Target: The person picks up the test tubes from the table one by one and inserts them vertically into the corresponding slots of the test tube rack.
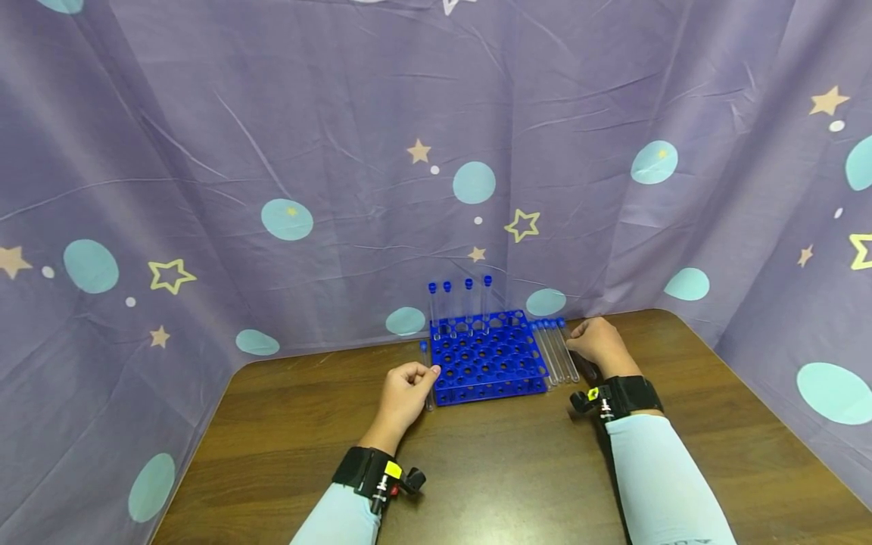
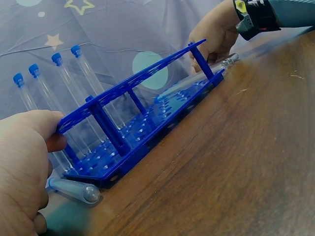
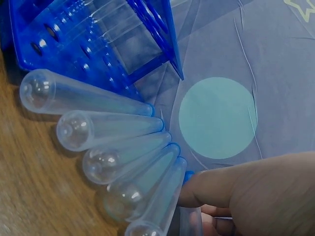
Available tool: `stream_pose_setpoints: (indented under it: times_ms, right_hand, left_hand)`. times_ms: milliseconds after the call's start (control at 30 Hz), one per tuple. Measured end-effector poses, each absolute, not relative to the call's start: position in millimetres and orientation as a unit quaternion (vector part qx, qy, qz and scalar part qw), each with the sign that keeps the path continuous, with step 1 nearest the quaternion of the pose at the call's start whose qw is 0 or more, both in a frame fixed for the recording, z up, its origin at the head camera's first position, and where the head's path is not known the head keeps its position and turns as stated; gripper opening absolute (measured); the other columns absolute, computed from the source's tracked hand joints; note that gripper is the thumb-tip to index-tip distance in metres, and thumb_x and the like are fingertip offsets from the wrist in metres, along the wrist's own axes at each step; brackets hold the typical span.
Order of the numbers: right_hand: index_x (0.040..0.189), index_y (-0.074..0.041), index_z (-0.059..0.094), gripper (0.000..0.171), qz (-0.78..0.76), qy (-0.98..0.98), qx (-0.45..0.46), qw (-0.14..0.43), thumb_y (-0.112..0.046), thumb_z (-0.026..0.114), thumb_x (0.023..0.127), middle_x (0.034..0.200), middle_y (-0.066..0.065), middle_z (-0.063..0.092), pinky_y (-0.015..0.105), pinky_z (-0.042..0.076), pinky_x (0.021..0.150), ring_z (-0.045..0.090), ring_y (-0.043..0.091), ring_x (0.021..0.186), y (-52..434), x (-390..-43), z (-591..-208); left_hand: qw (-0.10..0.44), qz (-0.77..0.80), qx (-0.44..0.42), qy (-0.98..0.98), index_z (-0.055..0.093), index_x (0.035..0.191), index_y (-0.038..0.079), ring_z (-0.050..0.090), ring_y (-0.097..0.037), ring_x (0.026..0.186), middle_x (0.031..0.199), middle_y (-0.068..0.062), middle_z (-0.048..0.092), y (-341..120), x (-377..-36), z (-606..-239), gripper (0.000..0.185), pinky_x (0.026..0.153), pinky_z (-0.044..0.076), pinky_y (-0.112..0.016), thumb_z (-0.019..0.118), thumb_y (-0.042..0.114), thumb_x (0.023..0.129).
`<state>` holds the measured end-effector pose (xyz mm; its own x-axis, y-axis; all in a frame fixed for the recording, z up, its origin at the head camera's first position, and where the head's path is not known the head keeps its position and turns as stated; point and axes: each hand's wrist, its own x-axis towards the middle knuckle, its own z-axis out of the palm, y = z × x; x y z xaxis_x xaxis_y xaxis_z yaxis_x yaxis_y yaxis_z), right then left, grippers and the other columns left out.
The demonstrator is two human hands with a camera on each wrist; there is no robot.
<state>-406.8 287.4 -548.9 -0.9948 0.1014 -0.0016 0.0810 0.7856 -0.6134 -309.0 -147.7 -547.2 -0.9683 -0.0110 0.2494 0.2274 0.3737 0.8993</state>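
Note:
A blue test tube rack (image 1: 490, 390) stands on the table, with several blue-capped test tubes (image 2: 57, 60) upright in its back row. My left hand (image 1: 402, 393) grips the rack's left front corner between thumb and finger. Beside that corner, a single capped tube (image 2: 78, 191) lies on the table. To the right of the rack, several more capped tubes (image 3: 123, 130) lie side by side. My right hand (image 1: 599, 344) is at the outer end of this row, its thumb and fingers pinching a test tube (image 3: 192, 221) near its blue cap. Part of that tube is hidden behind the thumb.
The wooden table (image 1: 490, 469) ends at a purple curtain (image 1: 368, 257) with stars and dots, close behind the rack. Black straps with small devices (image 1: 630, 397) sit on both wrists. Bare tabletop lies in front of the rack.

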Motion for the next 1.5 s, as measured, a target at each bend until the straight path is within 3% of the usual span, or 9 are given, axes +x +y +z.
stream_pose_setpoints:
  times_ms: [200, 333, 667, 933, 1233, 1333, 1500]
  right_hand:
    - [0.095, -0.004, 0.08, 0.022, 0.314, -0.948, -0.043, 0.0, -0.026, 0.08, 0.095, 0.105, 0.018, 0.08, 0.057, 0.061, 0.091, 0.073, 0.036, 0.094, 269.1, -374.6, -513.5]
    - [0.087, -0.01, 0.076, 0.018, 0.315, -0.948, -0.044, 0.012, -0.026, 0.073, 0.095, 0.096, 0.01, 0.075, 0.047, 0.057, 0.08, 0.067, 0.029, 0.086, 267.7, -370.3, -506.3]
    - [0.114, -0.001, 0.076, 0.03, 0.34, -0.935, -0.031, 0.098, -0.026, 0.071, 0.098, 0.111, 0.02, 0.077, 0.054, 0.058, 0.091, 0.071, 0.036, 0.099, 251.1, -365.1, -473.7]
    - [0.124, 0.0, 0.074, 0.031, 0.396, -0.902, 0.003, 0.171, -0.02, 0.071, 0.101, 0.116, 0.021, 0.078, 0.054, 0.059, 0.095, 0.075, 0.04, 0.106, 229.4, -358.0, -454.4]
    - [0.123, 0.002, 0.076, 0.027, 0.456, -0.857, 0.038, 0.237, -0.013, 0.083, 0.102, 0.115, 0.023, 0.083, 0.022, 0.057, 0.079, 0.082, 0.042, 0.102, 203.9, -359.1, -448.5]
    - [0.123, -0.001, 0.075, 0.025, 0.463, -0.853, 0.045, 0.237, -0.015, 0.083, 0.104, 0.117, 0.022, 0.082, 0.03, 0.063, 0.08, 0.083, 0.043, 0.105, 196.6, -360.2, -449.5]
    - [0.128, -0.005, 0.073, 0.026, 0.467, -0.855, 0.047, 0.222, -0.02, 0.081, 0.107, 0.124, 0.019, 0.08, 0.055, 0.067, 0.091, 0.082, 0.042, 0.112, 188.1, -357.3, -453.5]
  left_hand:
    - [0.108, -0.558, -0.065, -0.82, 0.079, 0.081, 0.007, 0.051, -0.008, 0.056, 0.06, 0.011, 0.052, -148.2, -308.9, -549.3, 0.033, 0.062, 0.045, -0.026, 0.085, 0.029, 0.104]
    - [0.11, -0.557, -0.068, -0.82, 0.079, 0.08, 0.008, 0.051, -0.008, 0.056, 0.06, 0.011, 0.052, -148.7, -308.6, -549.3, 0.032, 0.061, 0.044, -0.026, 0.085, 0.028, 0.104]
    - [0.109, -0.555, -0.073, -0.821, 0.08, 0.081, 0.007, 0.053, -0.008, 0.053, 0.058, 0.011, 0.053, -149.8, -309.3, -548.1, 0.032, 0.06, 0.044, -0.025, 0.084, 0.028, 0.104]
    - [0.107, -0.56, -0.072, -0.819, 0.079, 0.08, 0.009, 0.057, -0.009, 0.053, 0.058, 0.011, 0.054, -149.7, -311.1, -550.6, 0.032, 0.063, 0.046, -0.026, 0.085, 0.03, 0.105]
    - [0.11, -0.561, -0.076, -0.817, 0.078, 0.078, 0.009, 0.052, -0.008, 0.056, 0.059, 0.011, 0.053, -150.1, -310.8, -548.3, 0.034, 0.062, 0.045, -0.026, 0.084, 0.029, 0.105]
    - [0.111, -0.56, -0.074, -0.818, 0.078, 0.078, 0.01, 0.053, -0.008, 0.055, 0.059, 0.011, 0.053, -150.8, -310.4, -547.5, 0.034, 0.062, 0.045, -0.026, 0.084, 0.03, 0.104]
    - [0.108, -0.554, -0.072, -0.823, 0.079, 0.08, 0.01, 0.052, -0.008, 0.057, 0.06, 0.011, 0.053, -150.1, -308.2, -548.1, 0.033, 0.063, 0.045, -0.027, 0.084, 0.031, 0.104]
